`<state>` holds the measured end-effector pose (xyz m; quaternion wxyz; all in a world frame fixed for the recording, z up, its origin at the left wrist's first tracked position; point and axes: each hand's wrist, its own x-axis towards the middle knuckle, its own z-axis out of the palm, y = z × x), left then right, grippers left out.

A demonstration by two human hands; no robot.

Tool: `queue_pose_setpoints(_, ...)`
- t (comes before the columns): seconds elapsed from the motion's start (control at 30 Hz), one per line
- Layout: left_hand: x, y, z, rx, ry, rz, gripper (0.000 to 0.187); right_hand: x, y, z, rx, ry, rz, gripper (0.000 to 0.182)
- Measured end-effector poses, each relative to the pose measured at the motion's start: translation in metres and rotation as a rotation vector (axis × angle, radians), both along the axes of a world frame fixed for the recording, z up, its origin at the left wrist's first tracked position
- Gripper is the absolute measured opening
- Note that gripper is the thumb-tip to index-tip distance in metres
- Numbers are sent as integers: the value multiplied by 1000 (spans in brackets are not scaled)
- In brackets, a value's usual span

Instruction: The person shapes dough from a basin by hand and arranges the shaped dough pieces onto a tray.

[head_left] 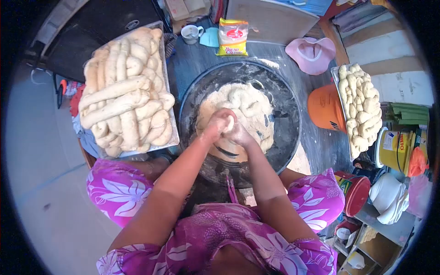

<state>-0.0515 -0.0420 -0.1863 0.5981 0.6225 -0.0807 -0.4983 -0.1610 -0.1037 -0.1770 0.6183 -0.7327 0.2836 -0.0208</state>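
Both hands are pressing together over the dough: the left hand and the right hand are touching each other, fingers curled in tight on a small lump of dough squeezed between them. How big the lump is cannot be seen. They are working above the big dark pan, near its middle. A wide pile of dough is lying in the pan, spreading away from the hands toward the far rim. Floury bare pan is showing around the pile, so the hands are having room on every side. A tray of long dough rolls is sitting just left of the pan, with most rolls pointing away from the person. Another tray of twisted dough is sitting at the right.
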Motion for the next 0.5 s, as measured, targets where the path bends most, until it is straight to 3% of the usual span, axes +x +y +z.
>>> queue_pose_setpoints(0.03, 1, -2, 33, 29, -269, -267, 22, 11, 9, -8, 148, -125, -154, 65)
queue_pose_setpoints(0.07, 7, -5, 55, 39, -436, -325, 29, 18, 11, -8, 298, -252, -304, 66)
queue_pose_setpoints(0.1, 8, -6, 67, 33, -457, -314, 29, 20, 10, 9, 290, -272, -291, 66)
queue_pose_setpoints(0.17, 5, -10, 90, -200, -1027, 40, 38, 21, 9, 78, 547, -464, -424, 62)
queue_pose_setpoints(0.2, 1, -9, 122, -206, -479, 2, 47, 19, 9, 115, 584, -425, -493, 60)
queue_pose_setpoints(0.23, -10, -5, 146, -389, -108, 35, 52, 25, -2, 115, 358, -715, -410, 63)
queue_pose_setpoints(0.27, -19, -5, 157, -462, 42, -15, 55, 21, -2, 146, 343, -801, -379, 67)
queue_pose_setpoints(0.3, -29, -5, 166, -533, 195, -69, 58, 23, -3, 173, 109, -780, -436, 70)
queue_pose_setpoints(0.33, -44, 1, 202, -532, 112, -131, 62, 21, -11, 188, -111, -864, -461, 70)
queue_pose_setpoints(0.37, -57, 4, 236, -534, 27, -194, 66, 15, -20, 202, -45, -870, -554, 72)
queue_pose_setpoints(0.43, -65, -4, 250, -623, 19, -249, 78, 4, -26, 215, -38, -949, -606, 78)
queue_pose_setpoints(0.47, -67, -17, 247, -677, -28, -173, 78, 0, -20, 223, -43, -964, -588, 78)
queue_pose_setpoints(0.5, -68, -39, 232, -732, -235, 153, 70, -7, -4, 241, -242, -872, -448, 76)
